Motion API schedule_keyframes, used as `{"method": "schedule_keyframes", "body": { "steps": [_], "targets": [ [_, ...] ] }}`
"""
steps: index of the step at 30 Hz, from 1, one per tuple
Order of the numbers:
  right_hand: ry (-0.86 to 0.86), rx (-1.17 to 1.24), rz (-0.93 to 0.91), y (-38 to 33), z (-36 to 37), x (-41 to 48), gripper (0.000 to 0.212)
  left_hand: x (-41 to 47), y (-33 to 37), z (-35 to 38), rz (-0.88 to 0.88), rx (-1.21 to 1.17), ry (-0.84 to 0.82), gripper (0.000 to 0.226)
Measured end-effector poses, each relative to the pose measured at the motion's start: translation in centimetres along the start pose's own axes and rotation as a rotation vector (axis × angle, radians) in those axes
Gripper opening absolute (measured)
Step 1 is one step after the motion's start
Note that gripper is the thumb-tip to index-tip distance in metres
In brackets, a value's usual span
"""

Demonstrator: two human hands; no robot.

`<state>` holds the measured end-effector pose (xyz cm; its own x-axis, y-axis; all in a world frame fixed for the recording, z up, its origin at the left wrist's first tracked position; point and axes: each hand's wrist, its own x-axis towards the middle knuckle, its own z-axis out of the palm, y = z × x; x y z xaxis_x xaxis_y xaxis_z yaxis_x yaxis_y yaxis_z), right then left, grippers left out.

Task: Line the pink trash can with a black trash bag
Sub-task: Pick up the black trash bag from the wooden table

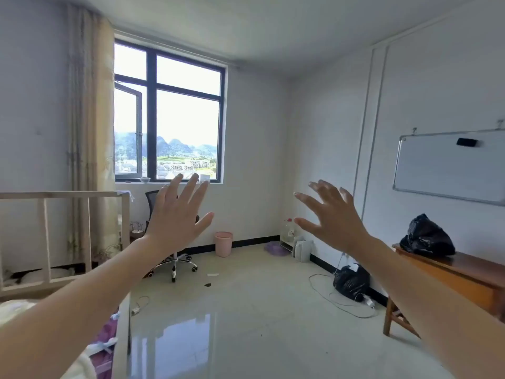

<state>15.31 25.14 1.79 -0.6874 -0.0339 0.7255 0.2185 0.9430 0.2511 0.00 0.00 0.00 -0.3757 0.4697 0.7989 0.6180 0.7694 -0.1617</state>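
Note:
The pink trash can (pixel 223 243) stands on the floor against the far wall, under the window's right corner, with no bag visible in it. A crumpled black plastic bag (pixel 426 237) lies on the wooden table at the right. Another black bag (pixel 351 281), full, sits on the floor by the right wall. My left hand (pixel 177 214) and my right hand (pixel 329 218) are both raised in front of me, fingers spread, holding nothing, far from the can.
A black office chair (pixel 175 258) stands left of the can. A bed with a wooden rail (pixel 62 195) fills the left side. The wooden table (pixel 464 272) and a whiteboard (pixel 448 166) are at the right. Cables (pixel 336 302) and small scraps lie on the glossy floor.

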Motion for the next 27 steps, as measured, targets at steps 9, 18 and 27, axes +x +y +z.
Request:
{"method": "schedule_keyframes", "body": {
  "steps": [9,18,27],
  "targets": [
    [0.001,-0.028,-0.007,-0.1,3.4,0.4,0.057,0.8,-0.9,3.0,0.04,0.047,-0.042,0.061],
    [0.007,-0.098,-0.009,1.6,8.6,3.5,0.053,5.0,-1.9,11.6,0.032,-0.097,-0.094,0.063],
    [-0.112,-0.13,0.087,3.7,19.0,4.2,0.042,6.7,-1.6,24.5,-0.058,-0.415,-0.257,0.086]
  ]
}}
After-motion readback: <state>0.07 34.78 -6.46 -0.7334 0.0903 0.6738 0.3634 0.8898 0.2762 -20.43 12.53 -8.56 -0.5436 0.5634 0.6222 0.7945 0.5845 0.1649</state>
